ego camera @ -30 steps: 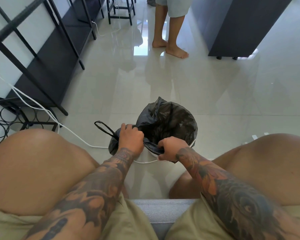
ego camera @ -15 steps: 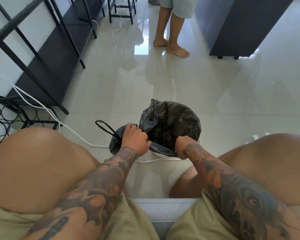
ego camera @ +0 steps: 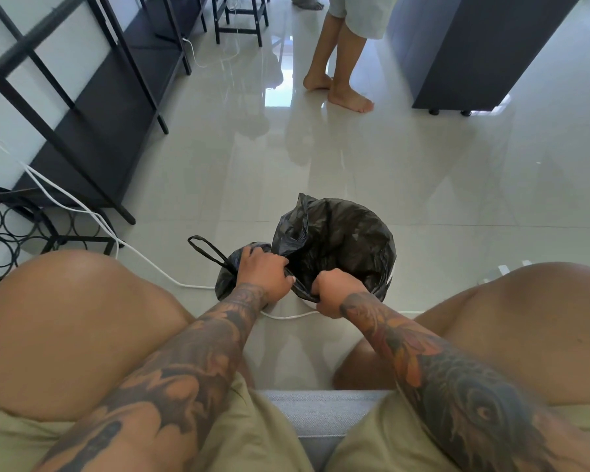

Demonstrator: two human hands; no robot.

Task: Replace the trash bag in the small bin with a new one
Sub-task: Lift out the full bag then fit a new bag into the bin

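A black trash bag lines the small white bin, which stands on the floor between my knees; only a sliver of the bin's rim shows below my hands. My left hand is closed on the bag's near-left edge. My right hand is closed on the bag's near edge right beside it. Under and left of my left hand lies another bunch of black plastic with a loop handle sticking out to the left. The bag's mouth is open, with a flap standing up at the far left.
A white cable runs across the floor past the bin. A black metal shelf frame and a wire rack stand at the left. Another person's bare feet and a dark cabinet are ahead on the glossy tiles.
My right hand slid a little along the bag's near edge and back toward my left hand. The bag's mouth has spread wider over the bin. The standing person stepped slightly.
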